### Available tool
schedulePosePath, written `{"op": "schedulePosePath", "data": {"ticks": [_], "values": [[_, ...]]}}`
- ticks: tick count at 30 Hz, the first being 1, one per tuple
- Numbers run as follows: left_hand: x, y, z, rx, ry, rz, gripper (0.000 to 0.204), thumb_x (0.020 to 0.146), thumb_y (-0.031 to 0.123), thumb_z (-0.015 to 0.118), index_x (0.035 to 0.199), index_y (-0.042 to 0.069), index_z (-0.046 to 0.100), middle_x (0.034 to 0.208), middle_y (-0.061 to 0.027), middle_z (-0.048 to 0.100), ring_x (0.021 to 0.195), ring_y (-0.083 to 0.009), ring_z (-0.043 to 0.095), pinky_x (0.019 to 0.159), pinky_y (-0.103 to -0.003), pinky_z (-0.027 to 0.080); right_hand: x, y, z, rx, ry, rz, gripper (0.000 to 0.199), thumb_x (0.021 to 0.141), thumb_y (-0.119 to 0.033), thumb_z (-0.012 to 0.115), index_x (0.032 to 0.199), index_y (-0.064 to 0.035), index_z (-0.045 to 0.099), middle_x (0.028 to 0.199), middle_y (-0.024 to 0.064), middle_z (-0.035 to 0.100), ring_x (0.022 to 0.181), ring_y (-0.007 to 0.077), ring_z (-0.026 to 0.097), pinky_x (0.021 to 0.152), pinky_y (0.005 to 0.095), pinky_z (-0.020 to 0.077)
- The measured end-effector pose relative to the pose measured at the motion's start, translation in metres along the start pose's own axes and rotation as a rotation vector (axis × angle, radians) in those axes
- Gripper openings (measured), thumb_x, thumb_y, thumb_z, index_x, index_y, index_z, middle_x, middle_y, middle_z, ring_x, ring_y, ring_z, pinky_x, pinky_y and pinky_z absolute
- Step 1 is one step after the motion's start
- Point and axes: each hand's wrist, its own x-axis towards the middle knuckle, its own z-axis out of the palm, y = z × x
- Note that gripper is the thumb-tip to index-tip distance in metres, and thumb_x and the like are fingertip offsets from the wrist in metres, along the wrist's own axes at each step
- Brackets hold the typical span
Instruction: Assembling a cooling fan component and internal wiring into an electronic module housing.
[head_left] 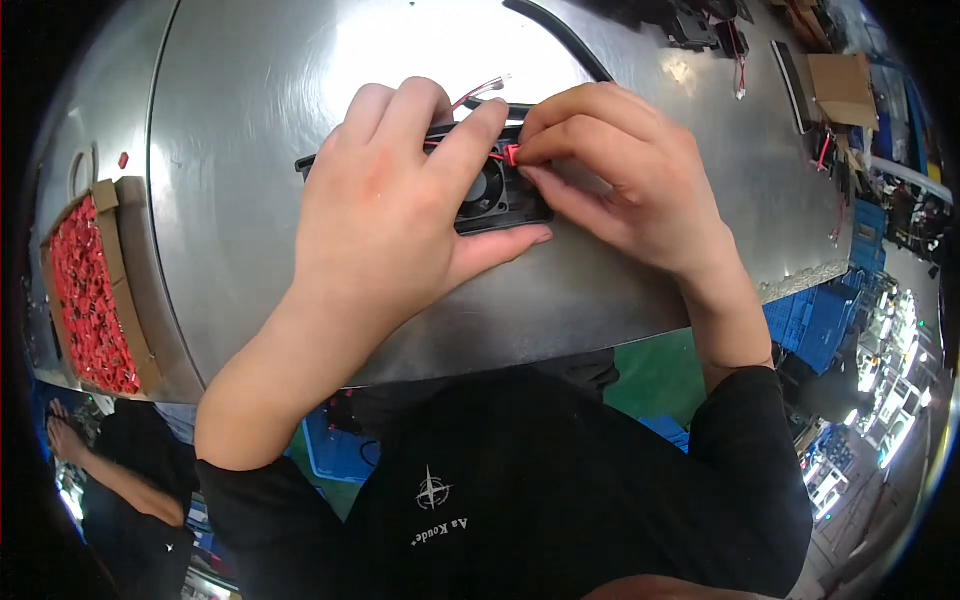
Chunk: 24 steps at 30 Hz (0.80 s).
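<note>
The left hand [385, 195] is spread palm-down, thumb and fingers parted; the right hand [628, 165] is narrowed at the fingertips. Beneath both, a shiny metal table [560, 300] is seen. At its left side, an open cardboard box [128, 295] is filled with small red pieces [90, 300]. Near the table's front edge, a black housing [532, 208] is held by the left hand, its near edge met by the thumb and its top partly hidden under the fingers. Beyond it, a thick black cable [560, 30] is laid in a curve. Within the housing, a round black fan [483, 190] is partly exposed. Above the left fingers, thin wires [480, 92] are shown sticking out. Between the right thumb and forefinger, a small red part [512, 155] is pinched at the housing.
</note>
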Motion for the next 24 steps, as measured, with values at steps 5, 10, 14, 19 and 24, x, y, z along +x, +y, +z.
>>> {"op": "schedulePosePath", "data": {"ticks": [5, 10, 14, 19, 24], "values": [[-0.002, 0.0, 0.002, -0.021, 0.03, -0.009, 0.072, 0.067, 0.046, 0.089, 0.128, 0.013, 0.07, 0.104, -0.0084, 0.058, 0.095, -0.0299, 0.058, 0.08, -0.041, 0.053, 0.002, -0.008, 0.002, -0.079, 0.102, -0.031, 0.026, 0.073, 0.004, 0.08, 0.096, -0.005, 0.072, 0.102, 0.0073, 0.071, 0.091, 0.0245, 0.07, 0.076, 0.0334, 0.0574], [-0.001, 0.0, 0.003, -0.003, 0.025, -0.01, 0.071, 0.067, 0.044, 0.089, 0.128, 0.012, 0.07, 0.105, -0.0084, 0.059, 0.095, -0.0298, 0.058, 0.08, -0.041, 0.053, 0.001, -0.005, 0.006, -0.064, 0.047, -0.006, 0.025, 0.074, 0.004, 0.08, 0.097, -0.0047, 0.072, 0.102, 0.0077, 0.07, 0.089, 0.0256, 0.069, 0.075, 0.0341, 0.0569], [0.0, -0.001, 0.004, -0.02, 0.033, -0.016, 0.071, 0.067, 0.044, 0.089, 0.128, 0.012, 0.07, 0.105, -0.0084, 0.059, 0.095, -0.0299, 0.058, 0.08, -0.042, 0.053, 0.002, -0.013, 0.003, -0.158, 0.03, 0.026, 0.021, 0.079, 0.001, 0.079, 0.097, -0.0036, 0.071, 0.1, 0.0089, 0.068, 0.084, 0.0259, 0.067, 0.072, 0.0347, 0.0549], [-0.002, -0.005, 0.003, -0.047, 0.03, -0.005, 0.072, 0.068, 0.044, 0.089, 0.13, 0.013, 0.07, 0.105, -0.0083, 0.06, 0.096, -0.0299, 0.058, 0.08, -0.042, 0.053, 0.0, -0.037, -0.003, -0.195, -0.08, 0.224, 0.02, 0.086, -0.003, 0.074, 0.106, -0.0035, 0.074, 0.098, 0.0107, 0.067, 0.08, 0.0248, 0.066, 0.07, 0.0327, 0.0523], [-0.002, -0.004, -0.001, -0.024, 0.016, 0.001, 0.073, 0.069, 0.046, 0.088, 0.131, 0.014, 0.069, 0.106, -0.0082, 0.06, 0.096, -0.0298, 0.059, 0.08, -0.042, 0.054, -0.005, -0.035, -0.008, 0.074, -0.132, 0.478, 0.025, 0.092, -0.001, 0.065, 0.115, -0.0039, 0.075, 0.09, 0.0125, 0.071, 0.072, 0.0226, 0.066, 0.065, 0.0321, 0.0504]]}}
